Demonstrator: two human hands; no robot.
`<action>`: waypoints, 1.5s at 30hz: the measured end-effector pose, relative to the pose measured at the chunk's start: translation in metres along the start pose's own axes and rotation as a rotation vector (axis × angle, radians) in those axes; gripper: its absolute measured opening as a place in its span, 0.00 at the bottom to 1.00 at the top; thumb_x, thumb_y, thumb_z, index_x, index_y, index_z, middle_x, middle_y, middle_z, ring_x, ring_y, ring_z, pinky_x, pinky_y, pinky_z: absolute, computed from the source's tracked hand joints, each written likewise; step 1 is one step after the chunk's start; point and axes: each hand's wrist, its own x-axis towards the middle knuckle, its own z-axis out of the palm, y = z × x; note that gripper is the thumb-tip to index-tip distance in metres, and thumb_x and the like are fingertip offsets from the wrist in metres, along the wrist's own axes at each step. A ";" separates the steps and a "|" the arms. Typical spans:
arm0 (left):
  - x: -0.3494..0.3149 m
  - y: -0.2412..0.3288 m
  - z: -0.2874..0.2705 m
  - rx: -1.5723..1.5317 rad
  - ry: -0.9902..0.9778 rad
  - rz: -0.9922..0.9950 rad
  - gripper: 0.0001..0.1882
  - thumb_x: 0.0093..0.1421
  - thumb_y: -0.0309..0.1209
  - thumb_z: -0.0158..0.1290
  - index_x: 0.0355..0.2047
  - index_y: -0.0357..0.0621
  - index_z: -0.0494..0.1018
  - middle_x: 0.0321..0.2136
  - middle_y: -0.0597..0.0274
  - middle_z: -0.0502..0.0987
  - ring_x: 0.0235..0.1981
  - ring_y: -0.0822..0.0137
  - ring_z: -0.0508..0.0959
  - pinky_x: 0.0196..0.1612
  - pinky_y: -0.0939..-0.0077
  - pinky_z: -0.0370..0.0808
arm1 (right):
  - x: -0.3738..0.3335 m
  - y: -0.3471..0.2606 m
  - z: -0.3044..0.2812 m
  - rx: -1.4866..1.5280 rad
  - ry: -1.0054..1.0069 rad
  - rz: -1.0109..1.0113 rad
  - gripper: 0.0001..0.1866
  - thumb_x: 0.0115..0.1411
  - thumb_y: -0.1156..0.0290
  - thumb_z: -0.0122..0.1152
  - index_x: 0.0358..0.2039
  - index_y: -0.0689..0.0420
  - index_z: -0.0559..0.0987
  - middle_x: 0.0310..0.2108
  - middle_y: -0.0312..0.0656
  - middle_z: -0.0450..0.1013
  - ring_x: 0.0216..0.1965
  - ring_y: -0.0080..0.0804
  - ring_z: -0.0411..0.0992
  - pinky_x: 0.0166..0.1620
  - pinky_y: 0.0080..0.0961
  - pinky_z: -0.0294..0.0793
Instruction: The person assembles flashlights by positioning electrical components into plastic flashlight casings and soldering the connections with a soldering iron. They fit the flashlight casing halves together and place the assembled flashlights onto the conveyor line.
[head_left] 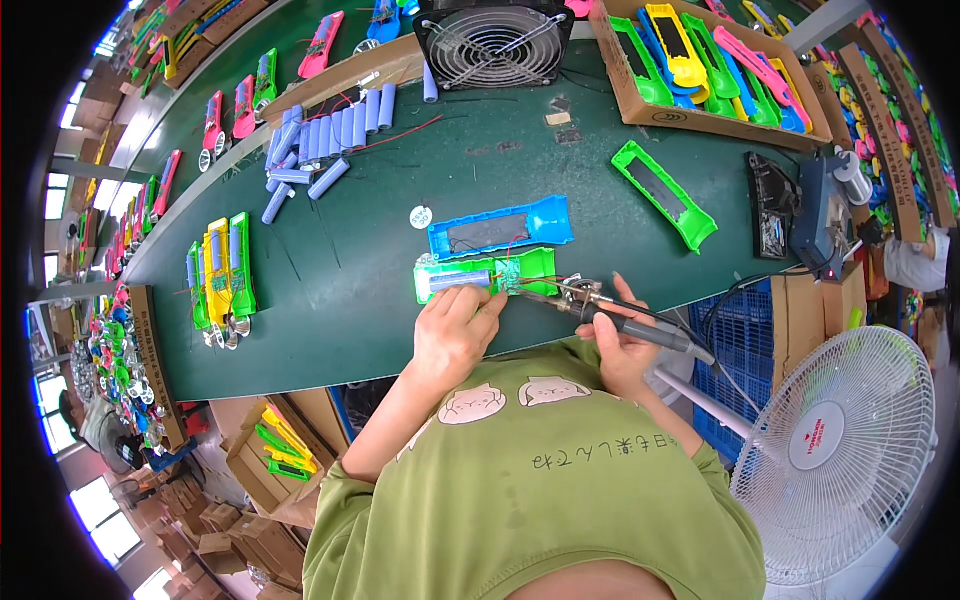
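Lying crosswise in front of the person, a green shell [541, 266] rests on the bench [330, 325], its long axis running roughly left to right. The left hand [455, 335] is the nearer one: its bent fingers press at the shell's near edge, beside the blue-violet cell [459, 282] inside (whether they also pinch a wire, I cannot tell). The right hand [620, 345] sits apart, to the right of the shell and a little nearer the body, closed around a soldering iron [645, 329]. That iron slants leftward, its tip close to the circuit board [508, 271] in the shell; contact is too small to make out. Just beyond the shell lies a blue casing [549, 219], nearly parallel. Well to the shell's left stand loaded casings [217, 270]; beyond it, leftward, loose cells [335, 135] are heaped.
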 end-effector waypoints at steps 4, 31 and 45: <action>0.000 0.000 0.001 0.001 0.006 0.008 0.17 0.36 0.20 0.56 0.32 0.42 0.76 0.24 0.64 0.68 0.24 0.65 0.71 0.26 0.73 0.69 | 0.000 -0.001 -0.004 0.204 0.057 0.096 0.11 0.51 0.81 0.54 0.37 0.69 0.71 0.48 0.57 0.57 0.27 0.29 0.75 0.36 0.22 0.73; 0.049 -0.075 -0.017 -0.045 -0.265 -0.123 0.04 0.42 0.20 0.54 0.21 0.37 0.71 0.29 0.58 0.66 0.34 0.59 0.67 0.37 0.68 0.68 | 0.097 -0.001 0.052 0.153 -0.318 0.349 0.09 0.53 0.75 0.58 0.32 0.65 0.72 0.25 0.42 0.73 0.24 0.24 0.73 0.24 0.16 0.71; 0.050 -0.073 -0.016 -0.021 -0.297 -0.151 0.04 0.43 0.20 0.53 0.21 0.35 0.70 0.29 0.57 0.65 0.34 0.58 0.68 0.38 0.67 0.68 | 0.099 0.002 0.058 0.114 -0.374 0.370 0.09 0.53 0.72 0.58 0.33 0.64 0.73 0.25 0.40 0.74 0.25 0.24 0.74 0.24 0.16 0.67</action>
